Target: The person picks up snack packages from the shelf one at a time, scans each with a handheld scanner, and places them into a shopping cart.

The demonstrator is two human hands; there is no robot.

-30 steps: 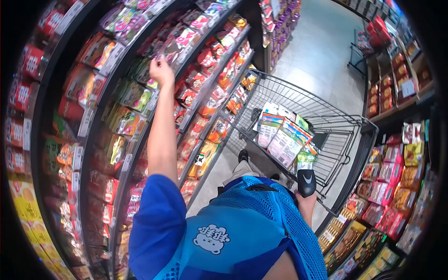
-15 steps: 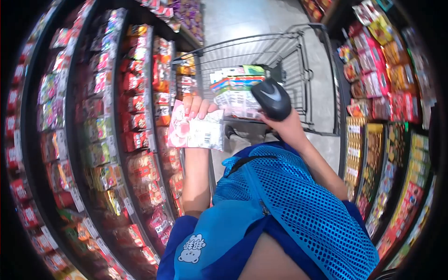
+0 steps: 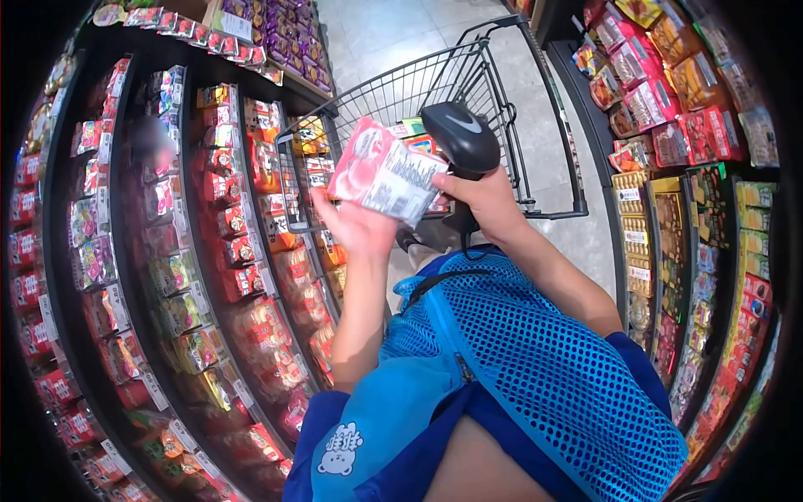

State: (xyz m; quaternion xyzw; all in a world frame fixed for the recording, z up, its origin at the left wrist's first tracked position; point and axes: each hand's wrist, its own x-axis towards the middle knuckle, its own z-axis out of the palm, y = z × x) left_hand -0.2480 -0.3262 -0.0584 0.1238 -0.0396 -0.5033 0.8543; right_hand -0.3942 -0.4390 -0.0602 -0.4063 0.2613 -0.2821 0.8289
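A pink-and-white snack packet (image 3: 381, 171), its printed back turned up, is tilted in front of me above the cart. My left hand (image 3: 361, 226) is just under its lower left edge, slightly blurred, palm up. One digit stretches out to the left; the others are partly hidden behind the packet. A black handheld barcode scanner (image 3: 462, 138) is gripped in my right hand (image 3: 483, 201), head pointing up and left. My right thumb touches the packet's right edge. Whether the packet rests on the left fingers is hidden.
A wire shopping cart (image 3: 401, 84) stands ahead, with colourful packages (image 3: 424, 145) in it. Shelves of bagged snacks (image 3: 242, 226) line the left; more snack shelves (image 3: 652, 109) are on the right. Purple packages (image 3: 284, 38) fill a display beyond. A blue mesh vest (image 3: 544, 360) covers my front.
The packet has moved right and up, tilting, and now meets the right thumb. My left hand has turned from gripping its top to lying below it. The scanner has shifted slightly left and up.
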